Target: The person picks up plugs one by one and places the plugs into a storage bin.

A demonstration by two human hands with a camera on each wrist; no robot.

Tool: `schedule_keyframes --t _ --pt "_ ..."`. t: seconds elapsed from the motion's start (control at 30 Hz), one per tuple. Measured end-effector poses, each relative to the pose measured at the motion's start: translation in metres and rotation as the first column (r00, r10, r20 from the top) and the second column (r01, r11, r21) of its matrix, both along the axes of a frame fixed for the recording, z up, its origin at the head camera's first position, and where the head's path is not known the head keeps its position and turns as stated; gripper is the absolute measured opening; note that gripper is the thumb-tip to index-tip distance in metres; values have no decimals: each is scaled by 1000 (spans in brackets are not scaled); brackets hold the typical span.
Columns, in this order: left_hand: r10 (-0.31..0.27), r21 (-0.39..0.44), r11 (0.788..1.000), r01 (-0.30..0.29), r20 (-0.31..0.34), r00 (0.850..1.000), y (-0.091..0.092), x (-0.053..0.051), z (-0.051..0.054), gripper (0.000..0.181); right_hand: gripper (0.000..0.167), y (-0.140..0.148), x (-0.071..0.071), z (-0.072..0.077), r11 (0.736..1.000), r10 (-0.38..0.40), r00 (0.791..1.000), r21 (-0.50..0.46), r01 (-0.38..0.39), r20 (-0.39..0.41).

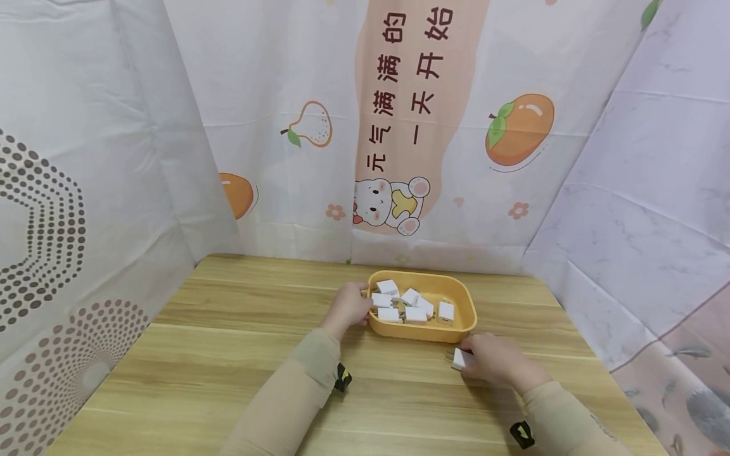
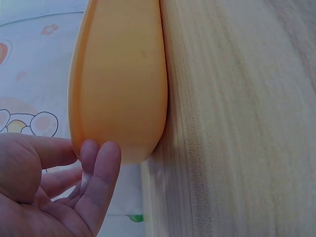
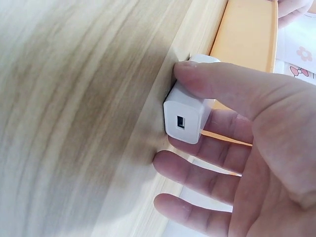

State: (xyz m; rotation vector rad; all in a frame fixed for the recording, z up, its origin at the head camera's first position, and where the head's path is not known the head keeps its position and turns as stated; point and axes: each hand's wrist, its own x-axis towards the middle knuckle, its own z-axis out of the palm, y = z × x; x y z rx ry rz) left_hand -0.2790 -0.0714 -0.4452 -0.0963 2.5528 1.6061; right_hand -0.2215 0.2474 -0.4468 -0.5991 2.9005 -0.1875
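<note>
A shallow yellow plastic bin [image 1: 422, 332] stands on the table with several white USB charger plugs [image 1: 416, 315] lying loosely in it. At its left end my left hand [image 1: 349, 305] pinches the rim, and the left wrist view shows fingertips [image 2: 109, 155] against the outer wall. My right hand [image 1: 495, 360], just outside the bin's front right corner, holds one white USB charger [image 3: 183, 118] between thumb and fingers. That charger is low at the table surface, its USB port towards the right wrist camera and its prongs pointing left in the head view.
The wood-grain table [image 1: 239, 354] extends around the bin. A printed curtain [image 1: 285, 190] hangs along its back edge, with more cloth at the left [image 1: 142, 158] and right [image 1: 656, 190]. Black straps with yellow marks are near both wrists.
</note>
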Motion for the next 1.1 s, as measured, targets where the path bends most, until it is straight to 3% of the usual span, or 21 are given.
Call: schedule_keyframes --t 0.3,0.6,0.8,1.1 --pt "0 14 1000 0 0 1000 0 -2 -1 51 24 1 0 3 1000 6 1000 -15 -7 -7" --pt "1 3 1000 -1 3 1000 0 0 1 50 24 0 2 18 998 39 999 -47 -39 -6" --pt "0 -14 1000 0 -16 1000 1 4 4 48 20 0 5 36 994 85 995 -71 -88 -54" --pt "-18 -26 1000 17 -36 999 1 3 1 49 19 -1 4 76 985 111 991 -122 -120 -79"
